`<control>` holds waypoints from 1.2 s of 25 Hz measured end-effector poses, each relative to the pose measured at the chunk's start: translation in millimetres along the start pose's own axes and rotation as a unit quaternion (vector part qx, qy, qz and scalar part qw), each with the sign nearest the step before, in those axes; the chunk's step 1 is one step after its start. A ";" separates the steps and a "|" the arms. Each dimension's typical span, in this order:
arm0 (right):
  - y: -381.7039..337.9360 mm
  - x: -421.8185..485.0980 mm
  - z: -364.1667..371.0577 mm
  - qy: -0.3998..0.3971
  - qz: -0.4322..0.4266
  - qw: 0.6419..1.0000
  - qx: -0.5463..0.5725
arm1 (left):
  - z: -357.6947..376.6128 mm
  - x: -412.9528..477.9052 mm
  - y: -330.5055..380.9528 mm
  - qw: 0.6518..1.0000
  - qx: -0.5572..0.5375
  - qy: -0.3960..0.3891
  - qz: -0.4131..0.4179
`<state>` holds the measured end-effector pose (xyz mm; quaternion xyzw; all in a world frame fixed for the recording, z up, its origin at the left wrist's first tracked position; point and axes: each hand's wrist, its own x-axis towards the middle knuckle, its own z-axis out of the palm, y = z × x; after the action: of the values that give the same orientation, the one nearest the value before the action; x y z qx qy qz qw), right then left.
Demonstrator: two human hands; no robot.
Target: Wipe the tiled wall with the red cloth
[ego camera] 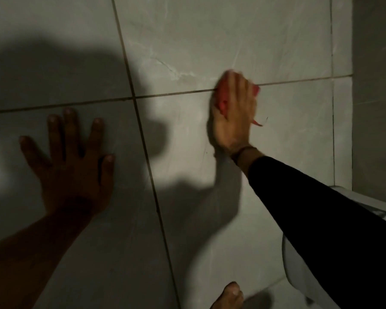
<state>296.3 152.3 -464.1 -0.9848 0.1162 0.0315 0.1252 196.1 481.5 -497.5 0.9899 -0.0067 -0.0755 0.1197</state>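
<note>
Our right hand point(232, 114) lies flat against the wall point(265, 41), fingers together and pointing up, pressing the red cloth point(221, 101) to the tiles. The cloth is mostly hidden under the palm and fingers; we see red at the thumb side, a bit past the fingertips on the right, and a thin frayed tip sticking out below the little finger. The hand is blurred. It covers the horizontal grout line point(176, 93), with the fingers on the upper tile and the heel of the palm on the lower one. A dark band point(243, 151) circles the wrist, and a black sleeve point(321, 215) runs down toward the lower right corner.

Our left hand point(71, 161) is spread wide, holding nothing, palm flat on the lower left tile just under the same grout line, in deep shadow. A slanted grout line point(143, 141) runs between the two hands.

At the lower right, behind the sleeve, a white fixture point(299, 270) shows against the wall. A bare foot point(228, 296) shows at the bottom edge.
</note>
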 end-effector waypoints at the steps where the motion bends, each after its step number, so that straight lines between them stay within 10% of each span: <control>1: -20.0 -4.2 12.6 -0.014 -0.090 0.996 -0.019 | 0.5 0.1 -0.7 1.000 0.007 -0.001 -0.001; 6: 11.3 -146.1 -6.3 -0.170 -0.246 0.953 -0.050 | -4.4 -1.5 2.7 1.000 0.018 -0.008 -0.011; 10: 3.0 -48.1 -14.6 -0.082 -0.045 0.995 0.021 | -3.8 0.3 2.3 1.000 0.013 0.000 0.001; 13: -91.3 5.8 24.1 -0.034 -0.183 0.982 0.016 | -3.8 -1.4 4.4 1.000 0.010 0.005 -0.002; 19: -42.0 -249.8 12.7 -0.176 -0.305 0.934 -0.061 | -5.7 -1.2 2.5 1.000 0.011 0.004 0.002; 26: -96.3 -75.3 36.0 -0.097 -0.263 0.958 0.063 | 4.6 -2.1 -1.6 1.000 0.022 0.020 0.008; 30: 31.2 -27.9 -16.4 0.007 -0.059 0.998 0.030 | 7.8 -1.2 -3.9 0.999 0.033 0.016 0.009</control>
<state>262.4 124.9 -453.1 -0.9859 0.0594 0.0134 0.1557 193.7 483.6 -505.8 0.9943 -0.0157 -0.0584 0.0874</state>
